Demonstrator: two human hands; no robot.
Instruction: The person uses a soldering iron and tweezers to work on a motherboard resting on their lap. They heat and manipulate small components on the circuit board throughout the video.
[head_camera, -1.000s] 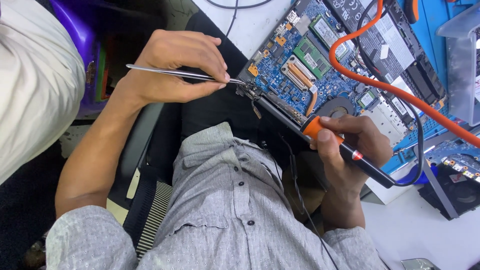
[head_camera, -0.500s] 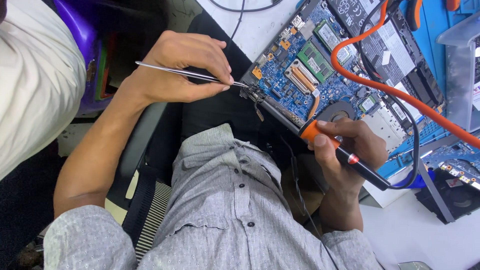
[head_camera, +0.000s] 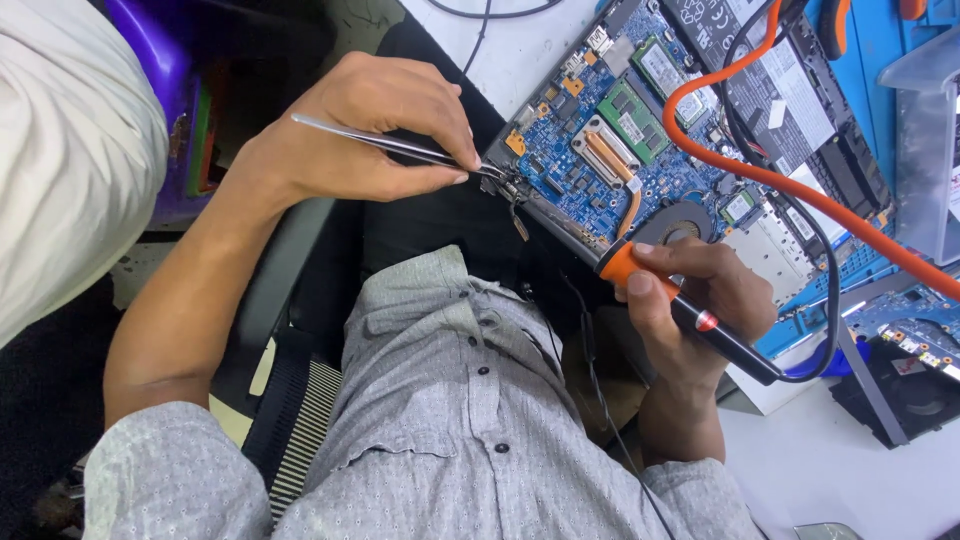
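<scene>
Left to right: left hand (head_camera: 375, 135) pinches tweezers (head_camera: 400, 148), tips on a small part at the blue laptop board (head_camera: 600, 150) edge, upper centre. Right hand (head_camera: 700, 300) grips the soldering iron (head_camera: 690, 315), tip near it, contact unclear. I'd say joint mid-work, board not reassembled
</scene>
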